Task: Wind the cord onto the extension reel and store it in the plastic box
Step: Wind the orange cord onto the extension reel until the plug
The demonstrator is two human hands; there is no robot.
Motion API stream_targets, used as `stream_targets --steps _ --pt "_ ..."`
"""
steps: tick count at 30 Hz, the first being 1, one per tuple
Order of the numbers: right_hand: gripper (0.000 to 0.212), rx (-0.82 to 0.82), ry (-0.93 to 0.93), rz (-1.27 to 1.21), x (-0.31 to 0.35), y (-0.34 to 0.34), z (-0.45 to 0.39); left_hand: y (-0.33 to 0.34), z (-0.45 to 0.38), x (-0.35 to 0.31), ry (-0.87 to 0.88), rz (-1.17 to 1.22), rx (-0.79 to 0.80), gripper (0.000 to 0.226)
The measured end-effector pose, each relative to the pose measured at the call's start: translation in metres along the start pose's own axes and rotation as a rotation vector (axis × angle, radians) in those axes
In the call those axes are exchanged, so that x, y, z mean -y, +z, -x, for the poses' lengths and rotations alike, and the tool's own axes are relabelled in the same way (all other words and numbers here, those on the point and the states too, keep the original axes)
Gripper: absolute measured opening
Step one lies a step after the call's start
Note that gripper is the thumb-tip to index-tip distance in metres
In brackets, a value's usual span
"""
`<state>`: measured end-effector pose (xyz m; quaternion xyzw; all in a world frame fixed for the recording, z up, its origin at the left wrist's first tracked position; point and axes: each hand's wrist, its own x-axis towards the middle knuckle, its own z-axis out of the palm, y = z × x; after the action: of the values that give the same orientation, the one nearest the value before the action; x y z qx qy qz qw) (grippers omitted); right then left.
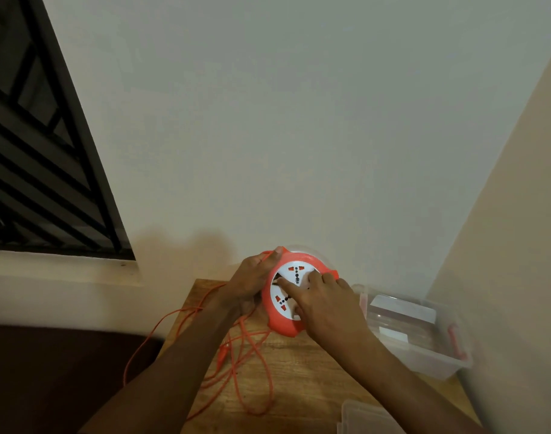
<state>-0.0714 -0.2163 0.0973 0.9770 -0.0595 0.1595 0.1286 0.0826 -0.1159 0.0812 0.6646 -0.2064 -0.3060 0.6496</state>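
Observation:
An orange extension reel [283, 324] with a white socket face is held tilted above the wooden table [302, 380]. My left hand [252, 280] grips the reel's left rim, thumb on the top edge. My right hand [325, 305] lies on the white face, fingers pressed into it. Loose orange cord [255, 364] runs from the reel in loops over the table and off its left edge. A clear plastic box [424, 355] with an orange latch stands open at the table's right side.
The clear lid [368, 418] lies at the table's front right corner. A pale wall rises right behind the table and another closes in on the right. A dark grilled window [42, 151] is at upper left, a dark surface lies lower left.

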Motion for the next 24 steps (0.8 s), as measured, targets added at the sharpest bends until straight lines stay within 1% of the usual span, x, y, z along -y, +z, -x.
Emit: stream_targets --steps 2,5,8,10,11,12,14,15,16,17,19,20,22,24 --pt "0.069 -0.034 0.034 -0.019 -0.002 0.004 -0.002 0.005 -0.002 0.003 0.026 -0.021 -0.026 0.035" --pt "0.068 -0.101 0.209 -0.125 -0.006 0.008 -0.006 0.013 -0.005 0.005 0.039 0.022 -0.084 0.032" --pt "0.068 -0.081 0.275 -0.143 -0.002 0.011 -0.007 0.017 -0.007 0.003 0.059 -0.010 -0.107 0.033" --pt "0.067 -0.054 0.371 -0.257 -0.003 0.006 -0.009 0.018 -0.007 0.002 0.063 0.008 -0.109 0.032" --pt "0.066 -0.032 0.445 -0.406 -0.005 0.003 -0.010 0.018 -0.007 0.002 0.068 0.026 -0.121 0.031" --pt "0.065 0.009 0.531 -0.635 -0.009 0.000 -0.011 0.016 -0.007 0.002 0.070 0.035 -0.135 0.031" --pt "0.069 0.137 0.641 -1.177 -0.013 -0.009 -0.011 0.012 -0.007 0.000 0.057 0.041 -0.151 0.033" --pt "0.073 0.187 0.627 -1.268 -0.011 -0.013 -0.008 0.010 -0.007 -0.001 0.045 0.049 -0.146 0.035" --pt "0.077 0.216 0.574 -1.190 -0.008 -0.016 -0.005 0.009 -0.008 -0.001 0.030 0.073 -0.134 0.038" --pt "0.081 0.211 0.508 -0.992 -0.004 -0.016 -0.004 0.008 -0.008 -0.003 0.021 0.103 -0.121 0.039" --pt "0.078 0.109 0.414 -0.532 0.001 -0.015 -0.003 0.010 -0.008 -0.004 0.022 0.134 -0.098 0.040" --pt "0.074 0.056 0.382 -0.392 0.003 -0.015 -0.003 0.011 -0.008 -0.005 0.027 0.130 -0.091 0.041" --pt "0.066 -0.009 0.293 -0.237 0.005 -0.015 -0.004 0.010 -0.009 -0.006 0.041 0.112 -0.080 0.040" --pt "0.062 -0.018 0.184 -0.215 0.004 -0.014 -0.004 0.009 -0.009 -0.007 0.047 0.104 -0.054 0.038"
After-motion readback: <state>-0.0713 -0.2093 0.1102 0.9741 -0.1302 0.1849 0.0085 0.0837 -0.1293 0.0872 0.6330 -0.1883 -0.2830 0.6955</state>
